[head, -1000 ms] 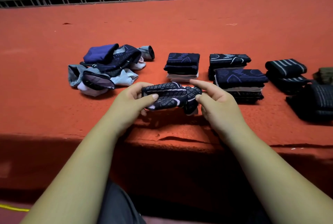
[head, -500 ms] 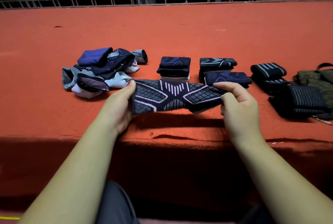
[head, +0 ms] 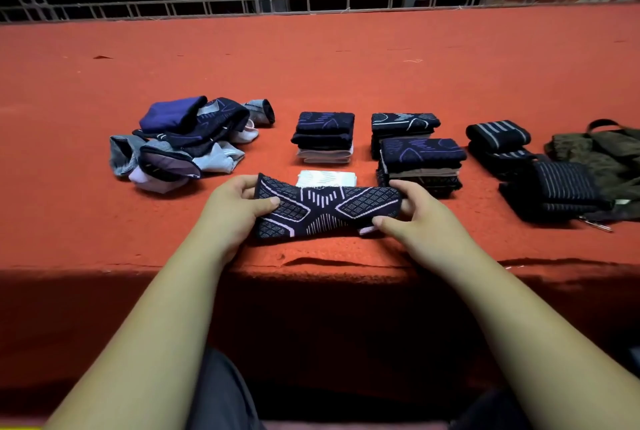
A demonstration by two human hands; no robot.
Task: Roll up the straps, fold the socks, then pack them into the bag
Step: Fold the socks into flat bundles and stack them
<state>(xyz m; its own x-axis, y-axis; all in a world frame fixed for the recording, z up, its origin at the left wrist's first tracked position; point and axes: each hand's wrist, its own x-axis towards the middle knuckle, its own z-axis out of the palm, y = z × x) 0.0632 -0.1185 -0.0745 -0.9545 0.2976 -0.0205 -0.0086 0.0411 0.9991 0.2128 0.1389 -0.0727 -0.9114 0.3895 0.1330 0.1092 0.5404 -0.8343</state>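
A dark navy sock with a white geometric pattern (head: 325, 211) is stretched flat between my hands, just above the red carpeted ledge. My left hand (head: 235, 208) pinches its left end with thumb on top. My right hand (head: 412, 213) grips its right end. Behind it lies a small white folded sock (head: 327, 178). Three stacks of folded socks (head: 323, 137) (head: 403, 124) (head: 420, 163) stand further back. Loose unfolded socks (head: 187, 142) are heaped at the left. Rolled striped straps (head: 498, 135) (head: 554, 187) lie at the right beside an olive bag (head: 606, 152).
The red carpeted platform (head: 311, 66) runs far back to a metal truss railing (head: 311, 1). Its front edge (head: 311, 265) drops off just below my hands, with a wrinkle in the carpet there. My dark-clothed lap shows at the bottom.
The bunched sock has been pulled out flat between my hands. My hands then moved slightly closer together and lower toward the ledge, and the white folded sock behind came into view.
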